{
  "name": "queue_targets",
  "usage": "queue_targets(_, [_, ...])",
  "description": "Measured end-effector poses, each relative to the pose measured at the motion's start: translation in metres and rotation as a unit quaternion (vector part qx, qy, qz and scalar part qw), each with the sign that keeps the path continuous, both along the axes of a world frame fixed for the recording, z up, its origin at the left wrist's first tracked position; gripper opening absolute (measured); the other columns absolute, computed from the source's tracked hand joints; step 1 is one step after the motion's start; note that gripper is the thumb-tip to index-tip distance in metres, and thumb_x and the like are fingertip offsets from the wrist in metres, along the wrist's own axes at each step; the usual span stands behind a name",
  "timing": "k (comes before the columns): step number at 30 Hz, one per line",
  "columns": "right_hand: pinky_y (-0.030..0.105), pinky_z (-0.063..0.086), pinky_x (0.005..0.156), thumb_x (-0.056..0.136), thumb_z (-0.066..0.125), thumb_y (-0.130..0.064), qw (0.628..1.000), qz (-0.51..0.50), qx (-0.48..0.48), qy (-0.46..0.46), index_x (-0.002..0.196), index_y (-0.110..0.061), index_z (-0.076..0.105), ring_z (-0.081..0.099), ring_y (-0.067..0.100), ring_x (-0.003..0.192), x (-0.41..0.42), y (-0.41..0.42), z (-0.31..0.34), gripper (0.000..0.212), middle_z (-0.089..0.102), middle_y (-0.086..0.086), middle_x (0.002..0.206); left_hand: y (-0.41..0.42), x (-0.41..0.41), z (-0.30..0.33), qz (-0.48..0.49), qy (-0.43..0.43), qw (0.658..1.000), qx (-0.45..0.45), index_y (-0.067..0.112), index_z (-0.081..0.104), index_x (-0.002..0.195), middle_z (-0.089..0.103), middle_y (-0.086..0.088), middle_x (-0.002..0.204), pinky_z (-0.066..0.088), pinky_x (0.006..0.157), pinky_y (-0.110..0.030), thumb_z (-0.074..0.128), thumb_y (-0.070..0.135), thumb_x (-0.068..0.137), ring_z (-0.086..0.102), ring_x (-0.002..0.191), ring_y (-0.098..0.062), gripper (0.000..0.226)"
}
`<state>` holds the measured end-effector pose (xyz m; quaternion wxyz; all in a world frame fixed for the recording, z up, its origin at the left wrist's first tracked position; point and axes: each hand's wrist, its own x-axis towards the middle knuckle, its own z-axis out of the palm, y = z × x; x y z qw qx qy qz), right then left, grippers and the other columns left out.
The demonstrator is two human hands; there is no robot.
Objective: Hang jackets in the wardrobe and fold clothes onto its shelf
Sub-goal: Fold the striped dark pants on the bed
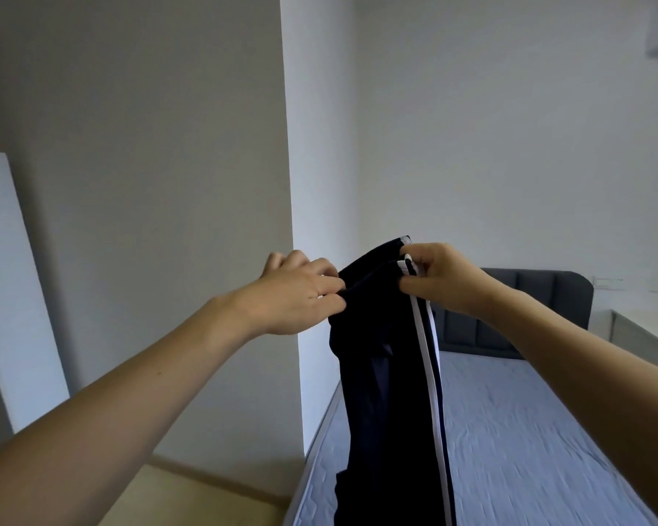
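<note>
A pair of dark navy trousers [388,392] with white side stripes hangs down in front of me, its lower part going out of the frame at the bottom. My left hand [297,294] pinches the left end of the waistband. My right hand [441,279] grips the right end, where the white stripes start. Both hands are raised at about the same height, with the waistband stretched between them. The wardrobe's shelf is not in view.
A bed with a blue-grey mattress [528,430] and a dark grey padded headboard [528,298] lies below and to the right. A white wall column [320,146] stands straight ahead. A white panel [12,279] is at the left edge, a white bedside table [639,332] at far right.
</note>
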<state>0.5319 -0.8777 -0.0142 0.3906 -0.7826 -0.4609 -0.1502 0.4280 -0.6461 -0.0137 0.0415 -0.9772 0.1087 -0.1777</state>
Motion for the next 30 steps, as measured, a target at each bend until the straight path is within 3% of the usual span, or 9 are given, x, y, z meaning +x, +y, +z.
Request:
queue_targets(3, [0.017,0.02,0.048,0.08,0.062,-0.007,0.999,0.0,0.003,-0.038,0.06,-0.015,0.031,0.024,0.006,0.051,-0.003,0.0,0.004,0.038,0.028,-0.012,0.054,0.0,-0.002,0.004,0.002,0.117,0.992,-0.034,0.056,0.045,0.116,0.022,0.031,0.143,0.009,0.104,-0.03,0.029,0.065,0.08,0.015,0.13,-0.009,0.041])
queue_targets(5, [0.019,0.02,0.048,0.079,0.063,-0.007,0.998,-0.006,-0.002,-0.059,0.06,-0.016,0.029,0.023,0.006,0.052,-0.005,0.001,0.007,0.04,0.027,-0.011,0.056,-0.005,-0.004,0.009,-0.014,0.193,0.975,-0.109,0.052,0.049,0.118,0.026,0.033,0.145,0.016,0.113,-0.036,0.038,0.064,0.074,0.021,0.135,-0.008,0.047])
queue_targets(9, [0.019,0.02,0.048,0.081,0.064,-0.006,0.996,0.0,-0.012,-0.083,0.061,-0.011,0.029,0.023,0.007,0.053,-0.009,0.005,0.01,0.04,0.026,-0.011,0.057,-0.011,-0.004,0.018,-0.131,0.259,0.895,-0.339,0.025,0.074,0.099,0.059,0.016,0.122,0.032,0.109,-0.031,0.057,0.029,0.075,0.053,0.117,-0.002,0.03])
queue_targets(14, [0.022,0.021,0.05,0.081,0.062,-0.009,0.998,0.007,-0.025,-0.06,0.065,-0.007,0.036,0.025,0.007,0.054,-0.005,0.005,0.012,0.031,0.029,-0.009,0.058,-0.002,0.003,0.024,-0.188,0.284,0.867,-0.365,-0.003,0.061,0.098,0.065,0.002,0.092,0.036,0.088,-0.023,0.058,0.022,0.066,0.059,0.09,-0.01,0.041])
queue_targets(20, [0.029,0.026,0.056,0.083,0.061,-0.008,0.999,-0.005,-0.017,-0.042,0.072,0.002,0.043,0.03,0.011,0.059,0.01,0.009,0.007,0.024,0.034,0.001,0.064,-0.008,0.01,0.022,-0.183,0.281,0.867,-0.368,-0.004,0.064,0.105,0.067,-0.008,0.103,0.04,0.096,-0.026,0.063,0.029,0.07,0.059,0.098,-0.015,0.048])
queue_targets(23, [0.025,0.027,0.054,0.082,0.06,-0.007,0.999,-0.004,-0.004,-0.049,0.071,0.0,0.043,0.031,0.008,0.056,0.014,0.012,0.009,0.021,0.035,-0.006,0.061,-0.015,0.014,0.018,-0.128,0.277,0.904,-0.299,0.022,0.073,0.101,0.062,0.015,0.12,0.037,0.105,-0.026,0.06,0.039,0.073,0.056,0.115,-0.005,0.034])
queue_targets(25, [0.019,0.026,0.05,0.081,0.061,-0.008,0.998,-0.001,-0.005,-0.055,0.069,-0.004,0.042,0.03,0.005,0.053,0.016,0.015,0.011,0.022,0.034,-0.013,0.058,-0.015,0.018,0.018,-0.062,0.262,0.93,-0.248,0.031,0.072,0.088,0.062,0.026,0.111,0.039,0.103,-0.028,0.056,0.049,0.067,0.055,0.113,-0.002,0.032])
queue_targets(28, [0.018,0.024,0.048,0.08,0.061,-0.01,0.998,-0.002,-0.018,-0.054,0.066,-0.008,0.04,0.028,0.005,0.051,0.02,0.021,0.007,0.025,0.033,-0.013,0.055,-0.011,0.025,0.02,0.027,0.245,0.942,-0.229,0.028,0.056,0.066,0.059,0.013,0.088,0.039,0.086,-0.029,0.046,0.045,0.067,0.052,0.09,-0.014,0.019])
queue_targets(30, [0.018,0.024,0.049,0.08,0.061,-0.011,0.999,-0.007,-0.014,-0.034,0.064,-0.01,0.039,0.028,0.005,0.052,0.026,0.022,0.003,0.027,0.032,-0.013,0.055,-0.005,0.028,0.019,0.031,0.231,0.945,-0.23,0.033,0.057,0.072,0.056,0.01,0.094,0.04,0.086,-0.031,0.044,0.035,0.079,0.051,0.094,-0.017,0.015])
